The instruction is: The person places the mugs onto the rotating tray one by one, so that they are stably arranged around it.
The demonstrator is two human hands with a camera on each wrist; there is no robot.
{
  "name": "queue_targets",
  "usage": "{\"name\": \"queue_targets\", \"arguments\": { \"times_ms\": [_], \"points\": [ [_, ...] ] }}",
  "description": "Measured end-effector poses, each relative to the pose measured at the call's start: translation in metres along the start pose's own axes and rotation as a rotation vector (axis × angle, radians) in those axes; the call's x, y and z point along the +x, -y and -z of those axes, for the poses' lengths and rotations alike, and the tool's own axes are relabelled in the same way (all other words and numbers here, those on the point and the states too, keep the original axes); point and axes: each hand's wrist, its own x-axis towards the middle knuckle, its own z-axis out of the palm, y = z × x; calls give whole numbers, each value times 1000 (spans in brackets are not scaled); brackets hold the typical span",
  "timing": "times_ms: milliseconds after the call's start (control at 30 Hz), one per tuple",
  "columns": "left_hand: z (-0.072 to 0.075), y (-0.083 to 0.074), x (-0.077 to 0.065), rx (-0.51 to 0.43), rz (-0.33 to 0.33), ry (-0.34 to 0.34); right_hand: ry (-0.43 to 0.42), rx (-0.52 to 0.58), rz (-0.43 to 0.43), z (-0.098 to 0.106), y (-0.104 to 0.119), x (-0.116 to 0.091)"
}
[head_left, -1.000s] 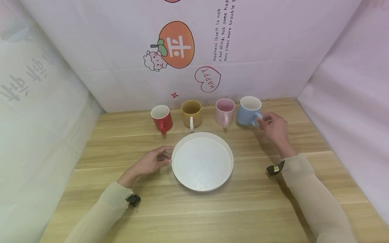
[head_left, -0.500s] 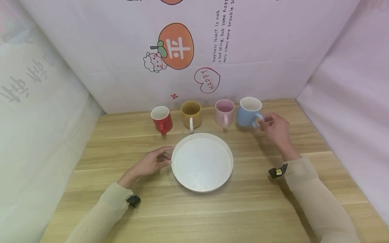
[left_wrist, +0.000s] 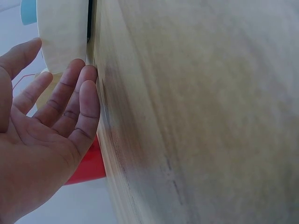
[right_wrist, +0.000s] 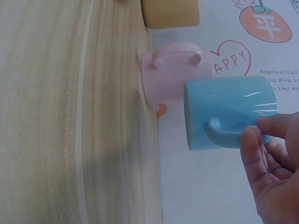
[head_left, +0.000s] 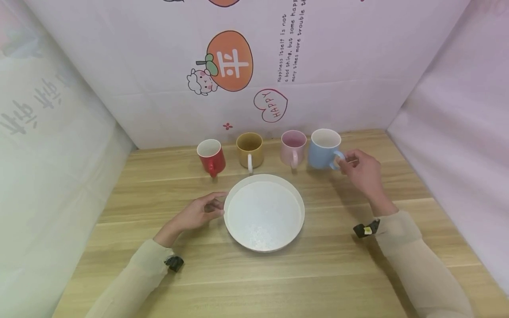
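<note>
A light blue mug point(head_left: 321, 155) with a white inside stands at the right end of a row of mugs. My right hand point(head_left: 362, 172) pinches its handle between thumb and fingers. In the right wrist view the blue mug point(right_wrist: 229, 112) shows some space between its base and the wooden tabletop. A round white tray point(head_left: 264, 245) with a low rim lies in front of the row. Beside the tray's left rim is my left hand point(head_left: 197, 212), fingers loosely bent and fingertips right at the rim. The left wrist view shows that palm holding nothing.
Left of the blue mug stand a pink mug point(head_left: 292, 154), a mustard mug point(head_left: 254, 155) with a white handle, and a red mug point(head_left: 214, 161), handles facing me. A white printed cloth point(head_left: 330, 88) hangs right behind them. The wooden table point(head_left: 254, 287) extends toward me.
The blue mug, in my right hand's pinch, has shifted slightly left and toward me. My right forearm has drawn back a little. The left hand and tray stay put.
</note>
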Motion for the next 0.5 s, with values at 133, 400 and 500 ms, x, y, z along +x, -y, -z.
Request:
{"name": "queue_targets", "arguments": {
  "times_ms": [133, 400, 500],
  "points": [
    [-1, 1, 0, -10, -7, 5, 21, -1, -25, 2, 4, -3],
    [-1, -1, -1, -2, -27, -1, 39, -10, -5, 5, 16, -9],
    [-1, -1, -1, -6, -25, -1, 31, -7, 18, 4, 19, -11]
  ]
}}
